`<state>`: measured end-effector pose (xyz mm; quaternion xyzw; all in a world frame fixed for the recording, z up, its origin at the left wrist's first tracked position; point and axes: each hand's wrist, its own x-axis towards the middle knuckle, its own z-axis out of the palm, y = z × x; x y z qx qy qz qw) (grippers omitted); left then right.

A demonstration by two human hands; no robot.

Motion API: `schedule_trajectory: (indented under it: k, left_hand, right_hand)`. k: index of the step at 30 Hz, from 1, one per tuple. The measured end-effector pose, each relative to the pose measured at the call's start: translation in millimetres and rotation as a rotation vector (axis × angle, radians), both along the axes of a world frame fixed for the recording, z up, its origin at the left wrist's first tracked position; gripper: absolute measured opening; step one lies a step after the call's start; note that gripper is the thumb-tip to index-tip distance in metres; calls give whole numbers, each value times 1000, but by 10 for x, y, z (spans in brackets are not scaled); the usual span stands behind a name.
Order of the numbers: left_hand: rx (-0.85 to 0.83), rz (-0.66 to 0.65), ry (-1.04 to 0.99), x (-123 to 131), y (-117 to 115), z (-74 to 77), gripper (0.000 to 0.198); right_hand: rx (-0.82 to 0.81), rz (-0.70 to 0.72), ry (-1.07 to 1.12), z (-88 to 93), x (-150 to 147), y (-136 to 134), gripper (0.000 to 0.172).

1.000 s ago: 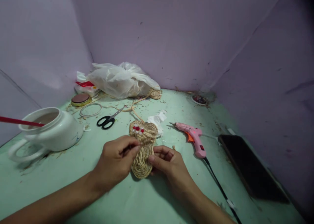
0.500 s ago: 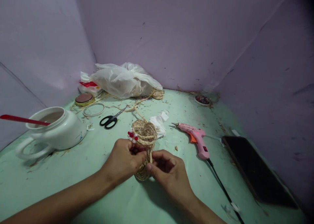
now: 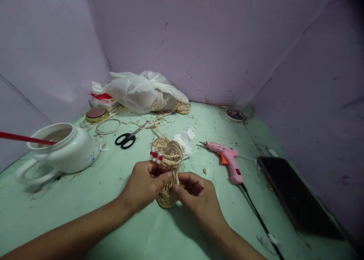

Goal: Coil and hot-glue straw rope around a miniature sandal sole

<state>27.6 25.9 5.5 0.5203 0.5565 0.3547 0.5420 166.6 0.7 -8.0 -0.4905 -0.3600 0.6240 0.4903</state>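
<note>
A small slipper woven from jute rope [image 3: 168,165] stands tilted on its heel on the green table [image 3: 113,199], toe end up, with red and white beads on its strap. My left hand [image 3: 145,186] pinches its left edge with closed fingers. On the other side, my right hand [image 3: 196,193] has its fingers curled round the right edge and the sole. A loose rope tail runs from the toe toward the back of the table.
A pink glue gun [image 3: 227,160] with a black cord lies right of my hands, a dark phone [image 3: 295,197] beyond it. Black scissors [image 3: 127,137], a white jar holding a red stick [image 3: 61,148], a plastic bag [image 3: 142,91], white tissue [image 3: 184,140], a tape ring and lids lie behind.
The slipper lay flat on the table a second ago; both hands have tipped it up onto its heel and still hold it there. The beads now face left.
</note>
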Motion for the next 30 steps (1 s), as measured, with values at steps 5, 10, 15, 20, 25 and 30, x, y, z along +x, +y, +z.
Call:
schedule_trajectory:
  k: [5, 10, 15, 20, 25, 30]
  left_hand:
    - [-59, 49, 15, 31, 31, -20, 4]
    - [27, 42, -24, 23, -5, -54, 8]
    - [225, 37, 47, 28, -33, -123, 10]
    - [277, 67, 125, 55, -23, -158, 10]
    - [422, 70, 293, 43, -41, -166, 12]
    - [630, -44, 272, -57, -175, -32, 17]
  right_hand:
    - [45, 14, 12, 5, 3, 7, 21]
    - [26, 9, 28, -5, 6, 26, 22]
    - [-5, 3, 31, -25, 4, 37, 21]
    - [8, 18, 14, -13, -3, 16, 19]
    - [4, 16, 16, -7, -17, 17, 18]
    - [4, 15, 62, -11, 19, 29, 22]
